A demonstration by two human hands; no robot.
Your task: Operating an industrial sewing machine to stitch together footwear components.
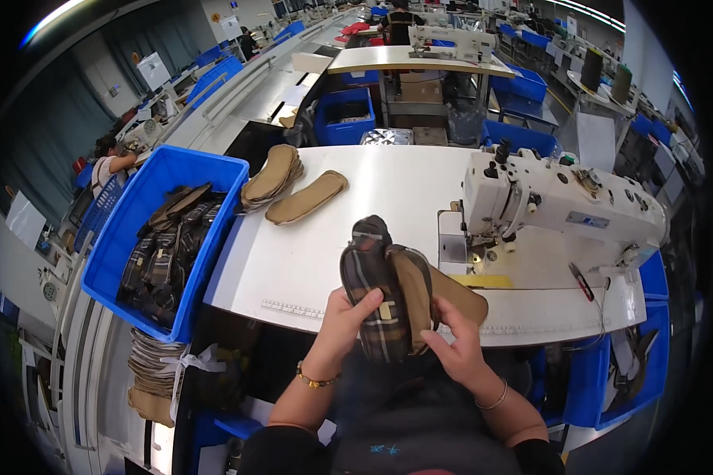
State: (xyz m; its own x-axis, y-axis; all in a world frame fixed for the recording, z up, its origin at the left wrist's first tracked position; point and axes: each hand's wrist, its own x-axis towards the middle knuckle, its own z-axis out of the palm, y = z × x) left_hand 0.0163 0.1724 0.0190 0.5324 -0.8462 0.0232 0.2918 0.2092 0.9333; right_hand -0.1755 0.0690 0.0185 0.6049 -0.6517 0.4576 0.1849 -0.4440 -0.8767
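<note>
The plaid piece [364,265] stood raised in front of me, over the near edge of the white tabletop [396,182], at its middle. My left fingers [366,304] were closed on it, the thumb pressed flat across the dark checks. My right fingers [451,321] held the edge of the brown part [412,281] that stood against it, thumb and fingertips close together. A tan sole-shaped piece [467,302] stuck out to the right behind them; I could not tell whether I gripped it too.

Just beyond that lay a yellow strip [487,281], near the white sewing machine [562,202]. Red-handled snips [581,282] rested farther right, and a ruler strip [293,309] ran along the near edge. Toward the far left I had a stack of tan soles [276,174], with a single tan sole [307,198] just beside it.

Left of the tabletop, a blue bin [234,170] held more plaid pieces [166,257]. Below it stood a tan bundle [146,368] tied with a white strip [196,361]. Farther left sat a co-worker [107,170].
</note>
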